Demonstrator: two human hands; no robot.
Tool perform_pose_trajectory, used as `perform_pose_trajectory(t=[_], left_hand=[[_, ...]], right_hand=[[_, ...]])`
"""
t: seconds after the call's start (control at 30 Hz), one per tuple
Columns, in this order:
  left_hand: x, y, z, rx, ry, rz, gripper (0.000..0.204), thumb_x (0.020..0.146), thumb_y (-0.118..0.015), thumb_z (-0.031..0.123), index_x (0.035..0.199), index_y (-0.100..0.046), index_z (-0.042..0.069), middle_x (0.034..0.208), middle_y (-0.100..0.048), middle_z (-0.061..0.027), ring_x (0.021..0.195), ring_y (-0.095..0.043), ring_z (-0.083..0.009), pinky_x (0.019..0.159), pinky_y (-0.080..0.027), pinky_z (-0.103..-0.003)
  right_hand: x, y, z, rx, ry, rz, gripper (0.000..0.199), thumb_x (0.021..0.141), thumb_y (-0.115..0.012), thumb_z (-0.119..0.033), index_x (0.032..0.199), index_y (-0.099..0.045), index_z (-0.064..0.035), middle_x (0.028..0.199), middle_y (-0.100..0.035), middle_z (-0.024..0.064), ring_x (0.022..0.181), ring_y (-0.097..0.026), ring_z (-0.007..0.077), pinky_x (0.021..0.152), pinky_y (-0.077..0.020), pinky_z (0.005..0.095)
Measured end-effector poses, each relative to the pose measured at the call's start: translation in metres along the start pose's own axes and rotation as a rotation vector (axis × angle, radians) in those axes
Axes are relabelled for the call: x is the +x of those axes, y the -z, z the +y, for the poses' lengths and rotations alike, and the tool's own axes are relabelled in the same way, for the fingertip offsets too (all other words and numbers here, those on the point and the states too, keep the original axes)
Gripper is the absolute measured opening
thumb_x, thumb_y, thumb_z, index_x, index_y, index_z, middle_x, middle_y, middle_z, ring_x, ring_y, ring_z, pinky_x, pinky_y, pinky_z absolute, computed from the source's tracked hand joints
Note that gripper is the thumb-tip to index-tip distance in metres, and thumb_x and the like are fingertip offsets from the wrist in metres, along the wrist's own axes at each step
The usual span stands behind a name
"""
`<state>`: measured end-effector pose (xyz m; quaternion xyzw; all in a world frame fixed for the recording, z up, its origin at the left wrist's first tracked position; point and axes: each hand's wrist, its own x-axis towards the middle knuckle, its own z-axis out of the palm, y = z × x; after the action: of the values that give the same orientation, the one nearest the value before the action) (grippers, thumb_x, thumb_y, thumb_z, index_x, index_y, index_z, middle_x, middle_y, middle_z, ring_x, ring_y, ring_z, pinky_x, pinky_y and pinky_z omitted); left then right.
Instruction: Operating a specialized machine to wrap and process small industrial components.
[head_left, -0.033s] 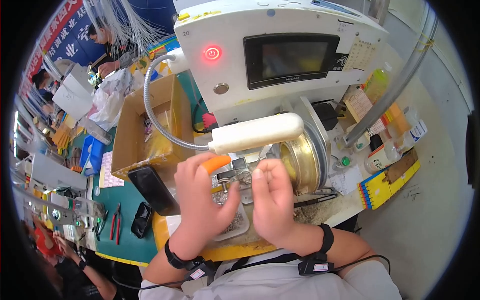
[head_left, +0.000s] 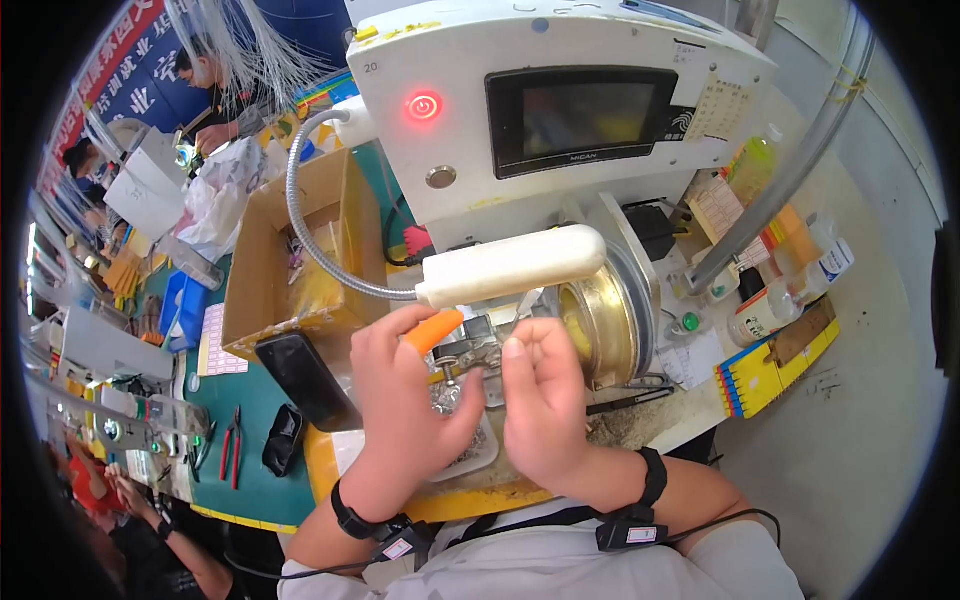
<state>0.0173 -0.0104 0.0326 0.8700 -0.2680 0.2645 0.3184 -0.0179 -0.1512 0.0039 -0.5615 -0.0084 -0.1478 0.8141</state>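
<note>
My left hand, an orange cover on its index finger, curls around the left side of a small metal clamp-like fixture. Its thumb lies below the fixture, and the index fingertip rests at its upper left. On the fixture's right side, my right hand has thumb and fingers pinched together. A slim metal strip sticks up from that pinch; its lower end is hidden by the fingers. Just right of the right hand is a brass-coloured wheel. Beneath the hands lies a white tray with small shiny bits.
A white tubular lamp on a flexible neck hangs just beyond my hands. Behind it stands a white machine with a dark screen. To the left are a black phone, a cardboard box and red-handled pliers.
My left thumb has shifted very slightly at the fixture. Otherwise my hands and the things around them stay as they were.
</note>
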Motion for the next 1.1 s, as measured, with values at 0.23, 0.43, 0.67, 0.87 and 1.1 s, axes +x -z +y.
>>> perform_pose_trajectory(t=[0.23, 0.43, 0.67, 0.87, 1.1], left_hand=[[-0.014, -0.011, -0.005, 0.153, -0.176, -0.004, 0.054, 0.069, -0.082, 0.011, 0.121, -0.077, 0.021, 0.137, -0.062, -0.0125, 0.101, -0.061, -0.0301, 0.083, -0.042, -0.047], [-0.023, -0.018, -0.006, 0.186, -0.182, -0.047, 0.051, 0.072, -0.081, 0.001, 0.122, -0.074, 0.012, 0.122, -0.073, -0.0076, 0.091, -0.072, -0.0243, 0.078, -0.051, -0.039], [-0.021, -0.014, -0.002, 0.174, -0.154, -0.045, 0.045, 0.075, -0.075, -0.005, 0.119, -0.075, 0.007, 0.125, -0.072, -0.0095, 0.083, -0.074, -0.0286, 0.070, -0.061, -0.037], [-0.030, -0.031, -0.003, 0.124, -0.098, -0.029, 0.053, 0.076, -0.075, -0.001, 0.128, -0.075, 0.013, 0.135, -0.065, -0.0120, 0.092, -0.071, -0.0318, 0.075, -0.060, -0.041], [-0.029, -0.023, 0.000, -0.022, 0.069, -0.049, 0.053, 0.084, -0.076, 0.001, 0.136, -0.067, 0.009, 0.129, -0.064, -0.0134, 0.085, -0.070, -0.0281, 0.073, -0.059, -0.038]], right_hand=[[0.002, -0.005, -0.004, 0.098, -0.039, 0.018, 0.002, 0.115, -0.047, -0.006, 0.113, -0.047, -0.0053, 0.082, -0.051, -0.0032, 0.066, -0.043, 0.0009, 0.057, -0.0377, 0.0210], [-0.001, -0.002, 0.001, 0.081, -0.032, 0.019, 0.003, 0.115, -0.048, -0.005, 0.112, -0.047, -0.0049, 0.082, -0.052, -0.0030, 0.066, -0.043, 0.0003, 0.056, -0.0372, 0.0206], [0.000, -0.002, 0.002, 0.156, -0.054, 0.035, 0.005, 0.115, -0.049, -0.006, 0.111, -0.048, -0.0057, 0.079, -0.052, -0.0041, 0.064, -0.043, -0.0003, 0.054, -0.0356, 0.0204], [-0.001, -0.005, -0.010, 0.199, -0.080, 0.028, 0.004, 0.115, -0.049, -0.007, 0.111, -0.048, -0.0066, 0.078, -0.052, -0.0044, 0.065, -0.043, 0.0001, 0.055, -0.0350, 0.0202], [-0.037, 0.016, -0.032, 0.234, -0.380, -0.014, 0.008, 0.112, -0.055, -0.007, 0.119, -0.050, -0.0054, 0.081, -0.053, -0.0052, 0.067, -0.044, 0.0017, 0.060, -0.0398, 0.0225]])
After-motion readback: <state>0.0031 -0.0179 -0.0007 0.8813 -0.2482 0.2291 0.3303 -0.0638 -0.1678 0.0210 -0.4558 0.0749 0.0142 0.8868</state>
